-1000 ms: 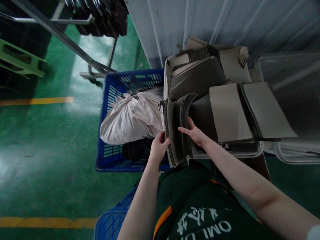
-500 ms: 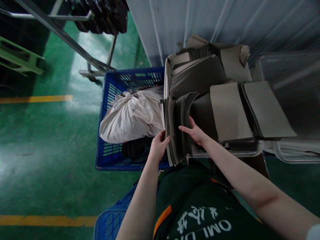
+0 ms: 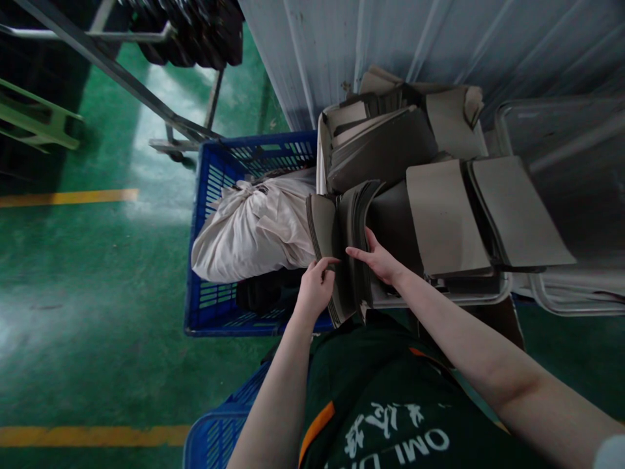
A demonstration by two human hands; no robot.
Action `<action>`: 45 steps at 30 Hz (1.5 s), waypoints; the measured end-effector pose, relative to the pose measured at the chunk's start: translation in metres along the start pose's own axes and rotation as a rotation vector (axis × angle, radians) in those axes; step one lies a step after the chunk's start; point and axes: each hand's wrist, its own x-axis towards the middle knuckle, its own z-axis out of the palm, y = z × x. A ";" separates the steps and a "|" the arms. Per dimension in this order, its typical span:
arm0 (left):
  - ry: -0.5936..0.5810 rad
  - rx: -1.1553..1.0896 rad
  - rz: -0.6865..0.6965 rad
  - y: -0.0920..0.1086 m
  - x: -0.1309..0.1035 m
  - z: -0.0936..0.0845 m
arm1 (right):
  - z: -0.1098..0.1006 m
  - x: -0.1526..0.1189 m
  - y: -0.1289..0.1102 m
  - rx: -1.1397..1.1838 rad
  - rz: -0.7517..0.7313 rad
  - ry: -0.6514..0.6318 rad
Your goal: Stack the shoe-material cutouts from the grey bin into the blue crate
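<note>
Curved grey sheets, like thin board, stand in a bundle (image 3: 352, 221) at the near left corner of a tray. My right hand (image 3: 381, 259) grips this bundle from the right, its thumb lying across the sheets' upper edges. A thinner group of sheets (image 3: 325, 225) leans away to the left, over the edge of the blue crate. My left hand (image 3: 316, 286) is at the lower part of this group. Its index finger reaches over the sheets, the thumb is apart from it, and the other fingers are bent.
A blue crate (image 3: 193, 286) holds a white cloth bundle (image 3: 254, 234) and something dark. The pale tray (image 3: 488, 299) carries more grey sheets (image 3: 444, 215) in stacks. A clear bin (image 3: 537, 107) stands right, a corrugated wall (image 3: 332, 52) behind, a metal rack (image 3: 131, 81) upper left.
My left thumb and index finger have come off the sheet edges, and the index finger now stretches over the sheets. The left group of sheets has shifted. My right hand keeps its grip.
</note>
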 end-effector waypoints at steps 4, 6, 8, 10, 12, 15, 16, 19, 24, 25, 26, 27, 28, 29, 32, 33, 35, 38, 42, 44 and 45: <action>-0.006 0.118 -0.075 0.004 0.003 0.012 | 0.000 0.000 -0.001 -0.002 -0.006 -0.007; -0.021 0.155 -0.104 0.006 0.004 0.016 | 0.000 0.000 -0.001 0.004 -0.017 -0.013; -0.052 0.167 -0.104 0.008 0.005 0.017 | -0.001 0.000 0.000 0.013 -0.023 -0.023; -0.077 0.159 -0.092 0.009 0.006 0.016 | -0.002 0.001 0.001 0.022 -0.027 -0.034; -0.091 0.155 -0.090 0.009 0.007 0.014 | -0.003 0.002 0.002 0.026 -0.035 -0.042; -0.110 0.153 -0.103 0.008 0.007 0.013 | -0.004 0.004 0.005 0.017 -0.041 -0.047; -0.112 0.152 -0.103 0.008 0.007 0.013 | -0.005 0.004 0.005 0.014 -0.041 -0.050; -0.106 0.152 -0.100 0.007 0.007 0.013 | -0.006 0.006 0.007 0.013 -0.046 -0.057; -0.105 0.131 -0.104 0.004 0.007 0.013 | -0.008 0.005 0.006 0.023 -0.053 -0.073; -0.107 0.128 -0.099 0.003 0.008 0.012 | -0.008 0.005 0.006 0.024 -0.050 -0.077; -0.111 0.125 -0.096 0.002 0.008 0.012 | -0.009 0.005 0.006 0.024 -0.048 -0.078; -0.115 0.123 -0.095 0.001 0.008 0.011 | -0.009 0.005 0.005 0.024 -0.047 -0.076; -0.119 0.121 -0.096 0.000 0.008 0.010 | -0.009 0.005 0.005 0.025 -0.046 -0.074; -0.124 0.120 -0.098 0.000 0.008 0.010 | -0.010 0.005 0.005 0.028 -0.047 -0.074; -0.128 0.118 -0.108 -0.001 0.008 0.008 | -0.011 0.005 0.006 0.034 -0.050 -0.074; -0.129 0.116 -0.109 -0.001 0.008 0.008 | -0.011 0.005 0.007 0.033 -0.050 -0.074; -0.132 0.111 -0.109 -0.001 0.008 0.008 | -0.011 0.006 0.008 0.030 -0.052 -0.075; -0.133 0.102 -0.102 -0.002 0.009 0.008 | -0.012 0.006 0.008 0.024 -0.053 -0.073; -0.123 0.096 -0.107 -0.002 0.009 0.010 | -0.012 0.006 0.007 0.023 -0.050 -0.067; -0.118 0.090 -0.107 -0.001 0.008 0.011 | -0.011 0.006 0.007 0.025 -0.050 -0.072; -0.117 0.087 -0.106 0.000 0.008 0.012 | -0.011 0.006 0.008 0.024 -0.048 -0.073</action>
